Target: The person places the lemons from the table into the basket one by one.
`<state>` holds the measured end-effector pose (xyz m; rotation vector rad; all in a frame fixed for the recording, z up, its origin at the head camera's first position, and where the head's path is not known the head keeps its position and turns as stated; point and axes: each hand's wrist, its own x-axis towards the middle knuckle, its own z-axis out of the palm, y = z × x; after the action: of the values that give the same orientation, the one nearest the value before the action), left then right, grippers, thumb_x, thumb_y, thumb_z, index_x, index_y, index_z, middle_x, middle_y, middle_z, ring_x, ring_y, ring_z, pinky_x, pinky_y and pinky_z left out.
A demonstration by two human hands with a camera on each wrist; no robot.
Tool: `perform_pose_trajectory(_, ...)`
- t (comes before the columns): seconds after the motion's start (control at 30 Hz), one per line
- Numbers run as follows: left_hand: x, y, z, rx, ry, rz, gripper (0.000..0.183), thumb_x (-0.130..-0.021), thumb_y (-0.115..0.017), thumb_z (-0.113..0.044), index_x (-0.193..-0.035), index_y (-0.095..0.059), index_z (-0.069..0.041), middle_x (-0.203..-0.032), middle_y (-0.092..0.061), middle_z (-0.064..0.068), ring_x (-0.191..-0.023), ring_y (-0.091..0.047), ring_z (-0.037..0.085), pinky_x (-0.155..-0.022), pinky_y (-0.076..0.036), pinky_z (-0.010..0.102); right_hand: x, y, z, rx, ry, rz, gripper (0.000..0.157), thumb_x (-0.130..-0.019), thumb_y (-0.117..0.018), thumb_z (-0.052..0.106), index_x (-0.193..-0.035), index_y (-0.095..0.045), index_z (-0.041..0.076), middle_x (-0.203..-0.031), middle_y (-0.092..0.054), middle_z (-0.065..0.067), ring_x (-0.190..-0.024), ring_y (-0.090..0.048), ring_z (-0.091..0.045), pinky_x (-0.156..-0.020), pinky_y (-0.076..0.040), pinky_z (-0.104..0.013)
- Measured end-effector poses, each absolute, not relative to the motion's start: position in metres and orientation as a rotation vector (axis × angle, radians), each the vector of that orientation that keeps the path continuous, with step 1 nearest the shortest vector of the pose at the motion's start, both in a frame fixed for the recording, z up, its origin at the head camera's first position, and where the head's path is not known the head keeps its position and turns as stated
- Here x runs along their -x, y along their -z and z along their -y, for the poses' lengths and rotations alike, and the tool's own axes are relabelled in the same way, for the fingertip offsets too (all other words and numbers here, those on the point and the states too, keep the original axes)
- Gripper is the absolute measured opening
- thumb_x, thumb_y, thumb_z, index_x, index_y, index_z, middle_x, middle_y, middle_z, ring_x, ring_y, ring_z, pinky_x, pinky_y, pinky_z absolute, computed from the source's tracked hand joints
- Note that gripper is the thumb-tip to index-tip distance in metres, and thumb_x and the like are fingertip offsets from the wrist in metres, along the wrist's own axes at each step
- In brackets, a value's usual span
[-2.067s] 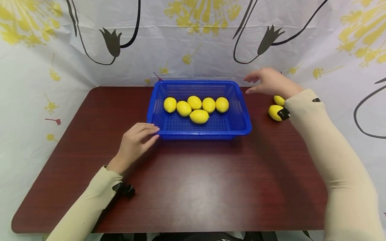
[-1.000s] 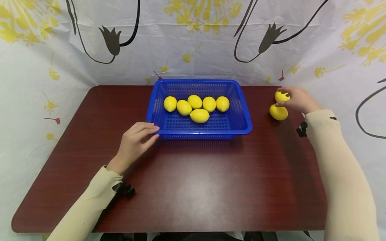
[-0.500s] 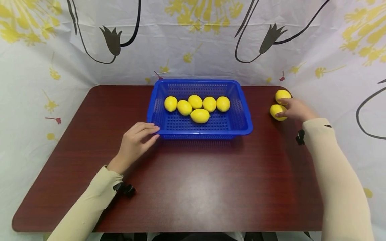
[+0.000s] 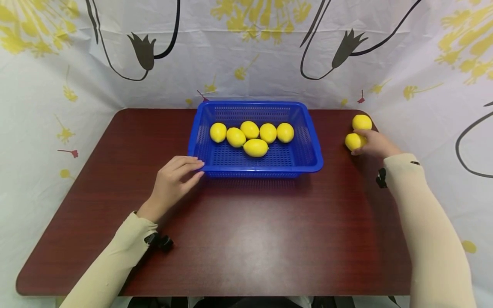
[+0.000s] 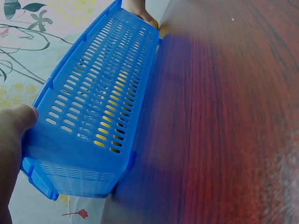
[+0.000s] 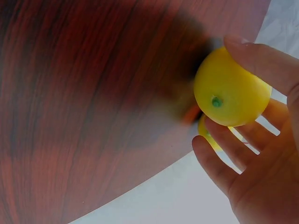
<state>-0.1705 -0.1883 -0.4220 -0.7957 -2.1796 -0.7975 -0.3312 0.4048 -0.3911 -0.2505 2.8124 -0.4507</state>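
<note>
In the head view, a blue perforated basket (image 4: 254, 169) stands on the table and holds several yellow lemons (image 4: 256, 148). My left hand (image 4: 174, 182) grips the basket's near left corner, fingers at the rim and thumb against the outer wall; the left wrist view has that thumb (image 5: 23, 116) on the blue plastic. Over at the far right of the table, my right hand (image 4: 376, 144) holds a lemon (image 4: 353, 141) between thumb and fingers. In the right wrist view this lemon (image 6: 231, 91) shows a green stem spot. Another lemon (image 4: 362, 122) lies just behind it.
The dark red-brown wooden table (image 4: 246, 239) reaches from the basket to the near edge. A white patterned cloth (image 4: 269, 64) hangs behind and along both sides. The right-hand lemons lie close to the table's far right corner.
My right hand has travelled from beside the basket's far right corner to the two lemons at the right, then down onto the nearer one, which it now grips. The left hand stays put.
</note>
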Motion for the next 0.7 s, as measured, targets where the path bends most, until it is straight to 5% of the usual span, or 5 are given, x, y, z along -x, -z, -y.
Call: perform_pose_trajectory(0.7,0.1695,0.4219,0.1876,0.789,0.796,2.184,0.029,-0.079,-0.082,-0.011,-0.107,-0.077,-0.008,-0.106,-0.075,0.009,-0.105,-0.067,0.024,-0.107,-0.046,0.018,0.3313,0.3919,-0.4042,0.234,0.405,-2.845,0.082,-0.082,-0.076,0.022,-0.146,-0.035,-0.010,-0.130,-0.050,-0.038,-0.101,-0.050,-0.044,-0.087,-0.042,-0.058)
